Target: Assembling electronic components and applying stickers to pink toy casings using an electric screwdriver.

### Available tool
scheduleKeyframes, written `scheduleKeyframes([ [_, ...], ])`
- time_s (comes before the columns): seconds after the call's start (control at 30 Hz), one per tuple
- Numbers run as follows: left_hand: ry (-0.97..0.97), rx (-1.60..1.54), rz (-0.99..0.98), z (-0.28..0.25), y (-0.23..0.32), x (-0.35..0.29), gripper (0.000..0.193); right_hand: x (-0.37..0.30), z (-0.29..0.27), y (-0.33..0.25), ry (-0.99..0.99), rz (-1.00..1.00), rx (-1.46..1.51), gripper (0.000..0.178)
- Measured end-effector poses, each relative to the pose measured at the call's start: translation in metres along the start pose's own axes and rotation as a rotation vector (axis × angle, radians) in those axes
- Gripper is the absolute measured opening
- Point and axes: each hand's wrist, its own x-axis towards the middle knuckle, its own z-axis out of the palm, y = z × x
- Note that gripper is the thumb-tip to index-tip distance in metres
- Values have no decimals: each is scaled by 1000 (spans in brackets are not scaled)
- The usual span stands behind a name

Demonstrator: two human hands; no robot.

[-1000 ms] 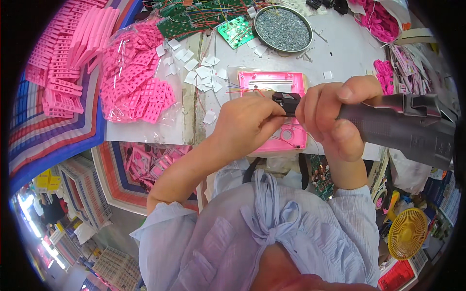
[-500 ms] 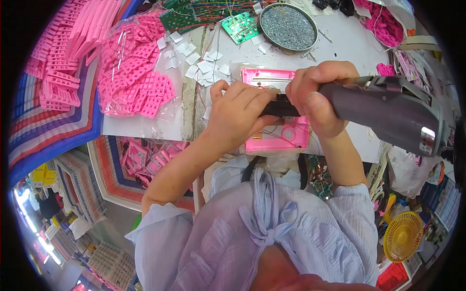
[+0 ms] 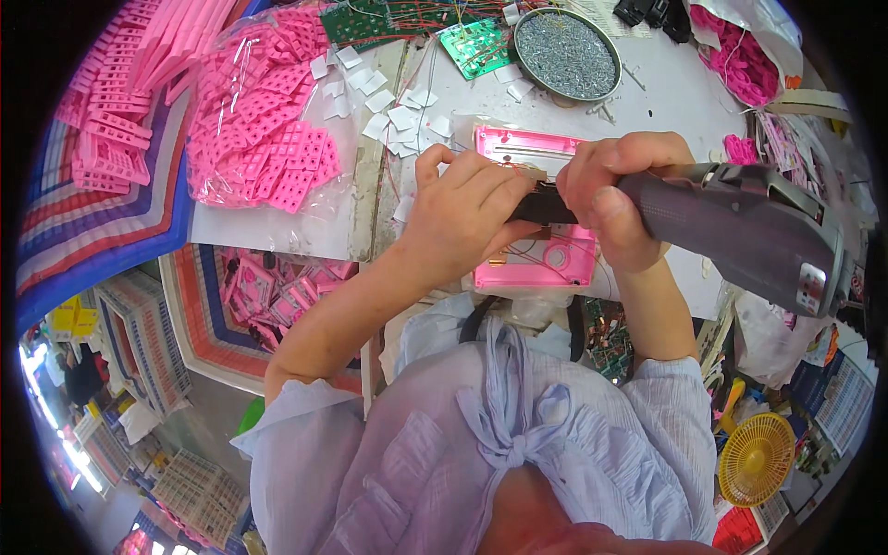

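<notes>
A dark grey electric screwdriver (image 3: 726,215) lies sideways in my right hand (image 3: 622,190), its front end pointing left. My left hand (image 3: 476,208) is closed around the black front end of the screwdriver, over a pink plastic casing (image 3: 536,276). What else its fingertips hold, if anything, is hidden. The casing lies on the white table with thin wires and a round ring inside. Both hands cover the middle of it.
A round tin of small screws (image 3: 568,57) stands at the back, beside a green circuit board (image 3: 474,48) with wires. White paper squares (image 3: 402,118) are scattered left of the casing. A clear bag of pink parts (image 3: 264,120) lies farther left. A bin of pink casings (image 3: 268,291) sits below the table's edge.
The view has shifted slightly, so the table things sit a little farther right in it. Both hands keep the same hold on the screwdriver over the casing.
</notes>
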Motion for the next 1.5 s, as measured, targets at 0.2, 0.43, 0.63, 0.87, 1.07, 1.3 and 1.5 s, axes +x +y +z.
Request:
scheduleKeyframes([
  [0.2, 4, -33, -3, -1, -1, 0, 49, 2, 3, -1, 25, -15, -10, 28],
  [0.43, 53, -57, -32, -13, 6, 22, 41, 14, 4, -15, 27, -50, 166, 31],
  [0.63, 71, -128, 52, -6, 0, 30, 19, 18, 8, -27, 67, -87, 289, 33],
  [0.87, 196, -650, -46, 1, -3, 30, 21, 33, -11, -39, -146, -91, 438, 34],
  [1.07, 11, -158, -79, -10, 0, 22, 41, 21, -7, -31, -27, -43, 277, 33],
  [1.3, -51, -23, 18, -2, -5, 6, 49, 11, -1, -11, 34, -36, 121, 29],
  [1.5, -37, -43, 15, -3, -3, 4, 48, 4, 1, -1, -11, -35, 81, 29],
])
